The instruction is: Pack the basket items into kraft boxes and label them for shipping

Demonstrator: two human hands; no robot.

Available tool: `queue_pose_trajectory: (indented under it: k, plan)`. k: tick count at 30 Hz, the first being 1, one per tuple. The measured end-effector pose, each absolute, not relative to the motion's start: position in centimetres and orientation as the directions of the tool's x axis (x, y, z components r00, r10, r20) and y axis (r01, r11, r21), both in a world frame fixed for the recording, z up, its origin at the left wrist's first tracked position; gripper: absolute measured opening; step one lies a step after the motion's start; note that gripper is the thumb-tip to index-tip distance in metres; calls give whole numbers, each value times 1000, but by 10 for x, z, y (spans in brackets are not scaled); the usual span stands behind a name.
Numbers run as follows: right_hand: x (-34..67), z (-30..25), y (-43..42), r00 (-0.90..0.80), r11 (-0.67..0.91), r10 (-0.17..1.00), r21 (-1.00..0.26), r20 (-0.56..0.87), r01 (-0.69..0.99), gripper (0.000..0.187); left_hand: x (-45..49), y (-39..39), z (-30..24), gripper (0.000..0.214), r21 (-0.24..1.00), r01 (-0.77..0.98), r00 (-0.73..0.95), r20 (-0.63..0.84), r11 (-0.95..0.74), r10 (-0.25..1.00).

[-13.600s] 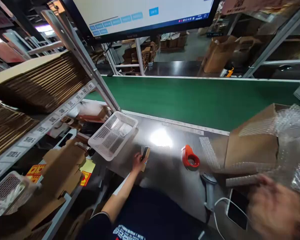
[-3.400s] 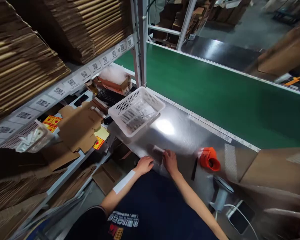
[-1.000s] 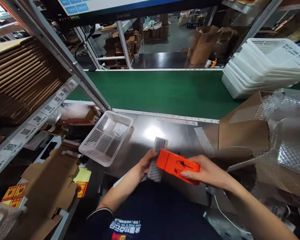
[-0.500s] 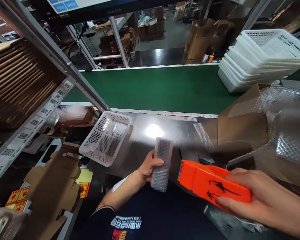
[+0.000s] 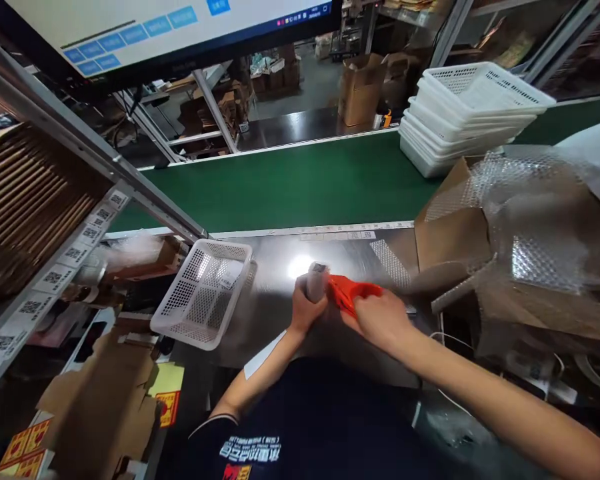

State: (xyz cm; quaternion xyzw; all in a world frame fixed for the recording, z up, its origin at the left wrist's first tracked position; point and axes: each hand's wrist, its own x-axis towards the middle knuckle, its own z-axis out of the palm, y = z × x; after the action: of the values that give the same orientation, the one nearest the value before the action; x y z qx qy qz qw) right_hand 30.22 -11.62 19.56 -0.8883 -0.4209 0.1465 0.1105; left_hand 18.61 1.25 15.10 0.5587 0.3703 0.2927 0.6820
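On my screen, the left hand (image 5: 307,310) has its grip closed around a small bubble-wrapped parcel (image 5: 316,279). The parcel stands upright over the middle of the steel tabletop (image 5: 275,313), a little nearer to the front edge than to the far one. The right hand (image 5: 380,320) has its grip closed on the orange tape dispenser (image 5: 353,293), and the front of it touches the right side of the parcel. I think the parcel is lifted off the tabletop, but the picture is blurred there. A white basket (image 5: 200,297) sits at the left edge. A cardboard box (image 5: 450,237) with bubble wrap (image 5: 530,200) sits at the right edge. Beyond the far edge runs the green conveyor belt (image 5: 290,187), which carries a stack of baskets (image 5: 460,113).
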Motion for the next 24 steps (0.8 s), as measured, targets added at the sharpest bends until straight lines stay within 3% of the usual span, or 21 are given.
queue_pose_trajectory:
  k: [3, 7, 11, 13, 14, 16, 18, 21, 24]
  plan:
    - [325, 155, -86, 678, -725, 689, -241, -256, 645, 16, 178, 13, 152, 57, 961, -101, 612, -144, 258, 778]
    - [353, 114, -63, 696, -753, 657, -232, -289, 615, 27, 166, 24, 170, 66, 887, -186, 697, -185, 424, 693]
    - [358, 89, -59, 728, -781, 625, -196, -283, 594, 33, 156, 39, 179, 67, 822, -256, 622, -262, 509, 738]
    - [353, 84, -63, 765, -791, 608, -252, -215, 557, 36, 151, 44, 175, 68, 804, -300, 568, -282, 513, 773]
    - [348, 84, -66, 776, -767, 612, -351, -150, 537, 40, 149, 46, 172, 67, 798, -319, 540, -291, 512, 790]
    - [330, 88, -72, 755, -572, 655, -630, 36, 526, 48, 146, 47, 163, 61, 780, -352, 486, -320, 517, 813]
    - [303, 94, -78, 653, -245, 720, -794, 235, 556, 55, 146, 47, 156, 53, 760, -373, 454, -352, 533, 819]
    - [260, 104, -78, 430, 51, 825, -806, 367, 590, 63, 146, 41, 151, 48, 725, -419, 453, -354, 546, 818]
    - [235, 112, -69, 277, 104, 920, -855, 277, 508, 69, 142, 31, 154, 52, 671, -492, 483, -319, 554, 815]
